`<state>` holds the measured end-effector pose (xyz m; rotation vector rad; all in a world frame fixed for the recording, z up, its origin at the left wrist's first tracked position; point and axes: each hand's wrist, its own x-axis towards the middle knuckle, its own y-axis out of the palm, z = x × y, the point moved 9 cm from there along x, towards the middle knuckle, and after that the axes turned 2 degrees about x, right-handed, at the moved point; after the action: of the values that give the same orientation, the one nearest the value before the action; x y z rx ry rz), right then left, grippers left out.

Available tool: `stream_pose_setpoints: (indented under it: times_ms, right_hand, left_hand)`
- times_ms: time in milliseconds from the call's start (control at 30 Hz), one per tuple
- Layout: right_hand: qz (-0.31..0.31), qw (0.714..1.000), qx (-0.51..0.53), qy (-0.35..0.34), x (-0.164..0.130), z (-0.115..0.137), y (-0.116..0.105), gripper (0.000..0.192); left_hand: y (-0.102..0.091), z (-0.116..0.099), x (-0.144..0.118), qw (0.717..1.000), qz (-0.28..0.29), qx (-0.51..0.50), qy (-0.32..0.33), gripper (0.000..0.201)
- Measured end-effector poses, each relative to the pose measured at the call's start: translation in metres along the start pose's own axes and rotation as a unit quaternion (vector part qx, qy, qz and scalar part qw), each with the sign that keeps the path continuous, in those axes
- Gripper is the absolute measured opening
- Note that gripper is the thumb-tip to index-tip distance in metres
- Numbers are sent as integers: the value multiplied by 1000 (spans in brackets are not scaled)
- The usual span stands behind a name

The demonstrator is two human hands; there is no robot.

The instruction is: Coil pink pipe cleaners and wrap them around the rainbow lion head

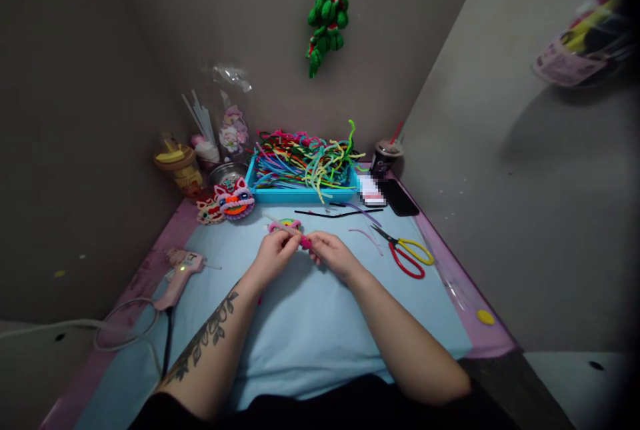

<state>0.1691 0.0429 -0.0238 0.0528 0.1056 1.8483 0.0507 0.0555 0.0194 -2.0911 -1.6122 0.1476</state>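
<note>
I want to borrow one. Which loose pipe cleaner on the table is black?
The long thin black pipe cleaner lying straight just in front of the blue tray; the loose ones near the scissors are pale purple.

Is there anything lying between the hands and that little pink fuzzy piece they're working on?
Nothing visible does. The left hand and right hand already pinch the pink pipe-cleaner piece between their fingertips, above the blue mat. The scissors lie off to the right, and the glue gun to the left, both apart from it.
</note>
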Motion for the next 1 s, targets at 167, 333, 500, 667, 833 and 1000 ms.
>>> stream_pose_setpoints:
  times_ms: [167,333,500,667,833,1000]
  right_hand:
    - [84,981,123,122,-7,-14,11,41]
    - [57,975,170,129,-8,-7,6,36]
    - [29,975,183,123,-6,-6,0,35]
    - [2,980,181,86,-3,-2,-4,34]
    - [-32,982,180,40,0,-1,-9,34]
    - [-72,986,152,14,4,-2,-16,30]
  left_hand:
    - [15,-12,-3,992,108,-46,43,25]
    - [10,-12,-1,995,68,-5,73,20]
    - [5,-3,2,998,27,24,57,18]
    - [5,0,2,998,20,22,52,16]
    - [7,-1,2,998,25,18,49,17]
    - [6,3,2,999,19,24,43,17]
